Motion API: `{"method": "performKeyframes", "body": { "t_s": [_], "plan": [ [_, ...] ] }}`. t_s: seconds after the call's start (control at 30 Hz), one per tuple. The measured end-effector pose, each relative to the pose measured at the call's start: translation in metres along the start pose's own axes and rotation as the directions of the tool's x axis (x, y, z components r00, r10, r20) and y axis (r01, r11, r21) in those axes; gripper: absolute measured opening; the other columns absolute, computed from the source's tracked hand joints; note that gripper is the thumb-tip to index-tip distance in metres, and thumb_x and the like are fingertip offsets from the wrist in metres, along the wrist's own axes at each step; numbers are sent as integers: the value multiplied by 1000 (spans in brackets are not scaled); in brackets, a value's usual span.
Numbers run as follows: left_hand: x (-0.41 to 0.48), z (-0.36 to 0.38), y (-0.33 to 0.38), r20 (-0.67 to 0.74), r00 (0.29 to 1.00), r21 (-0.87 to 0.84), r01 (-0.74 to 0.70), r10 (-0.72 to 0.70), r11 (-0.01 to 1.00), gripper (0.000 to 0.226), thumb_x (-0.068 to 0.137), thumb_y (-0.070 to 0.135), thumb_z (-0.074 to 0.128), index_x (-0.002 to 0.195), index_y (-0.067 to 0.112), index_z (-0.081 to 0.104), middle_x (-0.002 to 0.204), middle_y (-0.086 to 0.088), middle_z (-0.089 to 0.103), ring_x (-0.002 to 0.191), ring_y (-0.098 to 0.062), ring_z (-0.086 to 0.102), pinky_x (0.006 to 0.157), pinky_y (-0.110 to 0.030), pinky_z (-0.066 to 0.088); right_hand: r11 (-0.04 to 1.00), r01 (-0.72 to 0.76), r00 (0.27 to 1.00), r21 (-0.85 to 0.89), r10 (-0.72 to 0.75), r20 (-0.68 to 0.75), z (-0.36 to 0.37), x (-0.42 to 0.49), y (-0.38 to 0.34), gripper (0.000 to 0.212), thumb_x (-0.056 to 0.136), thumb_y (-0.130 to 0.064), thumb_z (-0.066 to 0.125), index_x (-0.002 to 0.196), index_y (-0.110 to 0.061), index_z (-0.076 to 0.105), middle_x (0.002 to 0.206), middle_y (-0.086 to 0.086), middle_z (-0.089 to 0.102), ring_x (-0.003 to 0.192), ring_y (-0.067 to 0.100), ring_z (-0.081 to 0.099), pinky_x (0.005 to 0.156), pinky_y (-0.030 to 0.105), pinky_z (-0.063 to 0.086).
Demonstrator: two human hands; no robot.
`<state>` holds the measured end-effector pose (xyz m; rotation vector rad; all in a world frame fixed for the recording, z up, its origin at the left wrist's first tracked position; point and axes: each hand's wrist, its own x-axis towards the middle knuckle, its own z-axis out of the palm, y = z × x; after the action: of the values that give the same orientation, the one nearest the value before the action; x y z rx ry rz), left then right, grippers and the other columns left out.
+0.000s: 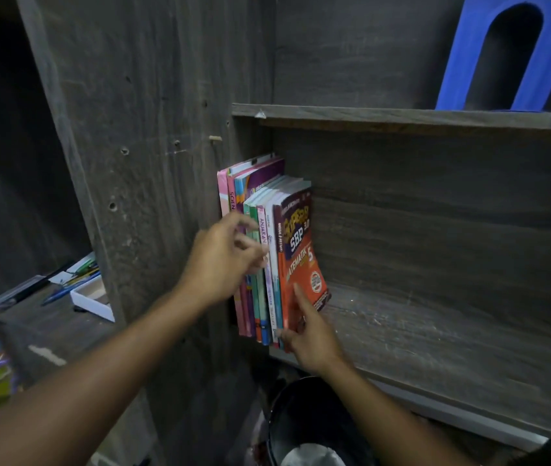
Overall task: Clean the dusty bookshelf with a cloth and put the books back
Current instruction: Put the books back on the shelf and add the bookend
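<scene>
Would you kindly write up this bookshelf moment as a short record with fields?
books: row of books standing upright at the left end of the middle shelf, against the side panel
left hand: left hand touches the spines with loosely bent fingers
right hand: right hand pinches the lower corner of the orange Matematik book, index finger laid on its cover
upper shelf: blue plastic item at the right
cloth: not in view

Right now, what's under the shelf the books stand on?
A black bin with something white inside. The shelf board and right forearm cover its right side; nothing more can be seen.
</scene>
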<state>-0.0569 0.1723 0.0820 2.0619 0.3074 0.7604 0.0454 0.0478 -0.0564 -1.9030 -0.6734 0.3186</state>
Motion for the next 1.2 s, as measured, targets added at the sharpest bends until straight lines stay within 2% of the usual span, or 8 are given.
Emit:
{"method": "performKeyframes", "body": {
  "t_s": [0.1,0.3,0.53,0.63,0.73,0.93,1.1,1.2],
  "plan": [
    [-2,12,-22,57,997,138,49,-57,989,17,84,27,74,85,18,59,72,0,70,66,-10,70,67,-37,61,1000,-17,999,-4,17,-32,1,4,9,90,86,-13,73,150,-50,22,144,-8,49,119,12,58,101,38,52],
    [6,39,-33,-64,997,182,56,-45,982,24,92,32,62,80,16,50,82,3,67,70,-7,67,55,-19,53,997,-2,1000,-79,1,-5,-4,12,13,89,87,-18,73,150,-52,19,141,-7,51,116,9,58,100,32,51],
    [-1,40,-16,-145,979,410,-73,144,909,13,94,26,61,94,19,51,96,1,65,85,-13,65,71,-34,59,987,67,995,-149,-55,82,7,1,21,111,85,-7,72,145,-50,-11,154,-12,31,131,1,40,106,19,36],
    [17,32,3,-199,851,628,-269,485,730,32,87,28,67,115,15,58,114,-4,60,107,-20,53,89,-34,46,983,66,996,-170,-55,65,10,1,28,105,89,-2,65,147,-46,-11,153,-14,28,128,-6,37,103,7,33],
    [37,34,20,-33,897,794,-244,441,557,55,89,39,62,136,15,48,142,-6,47,138,-28,31,106,-45,26,991,68,997,-115,-62,52,11,4,32,102,90,1,64,144,-51,-6,145,-19,29,114,-14,43,82,-7,34],
    [23,31,13,-100,880,761,-232,464,606,30,85,29,67,110,14,59,116,-5,66,136,-29,38,100,-50,26,991,62,998,-120,-60,19,10,7,34,111,83,9,68,139,-61,4,145,-17,39,117,-4,51,95,15,49],
    [13,27,1,-32,883,728,-301,469,616,57,77,28,76,127,12,53,132,-6,57,141,-29,32,102,-53,28,985,70,993,-160,-54,103,-3,21,23,92,80,-14,77,151,-44,26,144,-4,50,129,16,53,105,33,47],
    [22,23,-3,29,884,751,-327,466,574,77,71,25,82,139,12,48,144,-5,48,142,-28,30,104,-54,29,988,11,994,-157,5,105,-7,28,22,107,80,-13,74,151,-55,5,149,-6,42,132,18,50,105,46,48]
  ]
}}
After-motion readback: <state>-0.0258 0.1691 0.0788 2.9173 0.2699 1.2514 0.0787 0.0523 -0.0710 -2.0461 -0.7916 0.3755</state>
